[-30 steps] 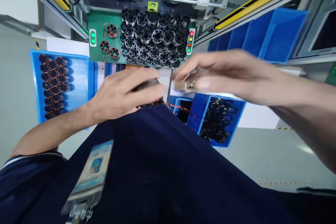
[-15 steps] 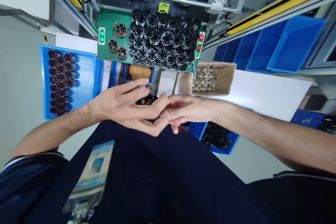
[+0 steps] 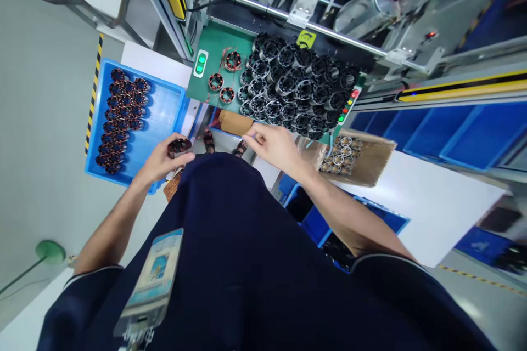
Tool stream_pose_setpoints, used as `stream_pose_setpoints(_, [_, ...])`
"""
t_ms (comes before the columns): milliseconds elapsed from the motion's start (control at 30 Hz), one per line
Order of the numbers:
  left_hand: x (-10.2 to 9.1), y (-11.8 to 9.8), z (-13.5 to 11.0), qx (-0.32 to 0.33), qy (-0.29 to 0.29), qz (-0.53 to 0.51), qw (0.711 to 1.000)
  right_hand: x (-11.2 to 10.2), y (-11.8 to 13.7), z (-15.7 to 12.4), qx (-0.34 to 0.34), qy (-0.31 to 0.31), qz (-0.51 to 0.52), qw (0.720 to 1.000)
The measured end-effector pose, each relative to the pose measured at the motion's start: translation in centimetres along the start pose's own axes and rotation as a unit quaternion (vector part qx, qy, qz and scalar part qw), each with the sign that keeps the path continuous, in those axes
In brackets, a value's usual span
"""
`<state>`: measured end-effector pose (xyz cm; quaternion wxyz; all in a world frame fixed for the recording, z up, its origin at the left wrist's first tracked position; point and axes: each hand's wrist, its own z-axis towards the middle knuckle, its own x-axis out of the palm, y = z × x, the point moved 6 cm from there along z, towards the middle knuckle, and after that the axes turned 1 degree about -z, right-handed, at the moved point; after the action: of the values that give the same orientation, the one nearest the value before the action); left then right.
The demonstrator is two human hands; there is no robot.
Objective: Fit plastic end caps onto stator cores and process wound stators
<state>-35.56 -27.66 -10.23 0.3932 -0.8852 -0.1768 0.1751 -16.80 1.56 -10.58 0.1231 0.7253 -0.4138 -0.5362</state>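
My left hand (image 3: 158,162) is closed round a dark wound stator ring (image 3: 179,147), held just right of the blue tray (image 3: 161,115) that carries rows of copper-wound stators (image 3: 119,118). My right hand (image 3: 275,145) hovers, fingers loosely curled and apparently holding nothing, below the green machine table (image 3: 216,52), near a brown paper roll (image 3: 235,122). A heap of black stator cores (image 3: 294,88) covers that table, with three wound stators (image 3: 222,78) at its left.
A cardboard box (image 3: 370,162) of metal rings stands to the right on a white bench (image 3: 432,203). Blue bins (image 3: 473,137) line the right. Another blue bin (image 3: 317,225) of dark parts sits low by my legs. My sandalled feet (image 3: 224,145) show below.
My hands, joined half a second ago, have parted: the left carried the wound stator leftwards toward the blue tray, the right moved up toward the machine table. The view has tilted and pulled back.
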Motion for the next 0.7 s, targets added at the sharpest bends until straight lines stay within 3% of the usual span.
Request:
stream_pose_setpoints(67, [-1.1, 3.3, 1.6, -0.038, -0.067, -0.06, 0.995, 2.1, -0.1, 4.8, 0.039, 0.019, -0.042, 0.998])
stream_pose_setpoints(133, [-1.6, 5.2, 4.0, -0.044, -0.093, -0.087, 0.991, 4.0, 0.7, 9.4, 0.043, 0.03, -0.063, 0.997])
stream_pose_setpoints(267, [-2.5, 5.5, 10.3, 0.02, -0.096, -0.013, 0.995, 6.6, 2.2, 15.8, 0.057, 0.045, -0.084, 0.994])
stream_pose_setpoints(400, [-3.4, 4.7, 17.4, 0.068, -0.102, 0.165, 0.979, 7.6, 2.0, 17.5, 0.096, 0.047, -0.092, 0.99])
stream_pose_setpoints(533, [-3.1, 4.2, 23.3, 0.096, -0.121, 0.225, 0.962, 7.1, 1.1, 17.7, 0.14, 0.027, -0.101, 0.985])
stream_pose_setpoints(700, [-2.6, 4.5, 25.3, 0.1, -0.153, 0.224, 0.957, 4.9, -0.2, 20.5, 0.148, -0.048, -0.181, 0.971])
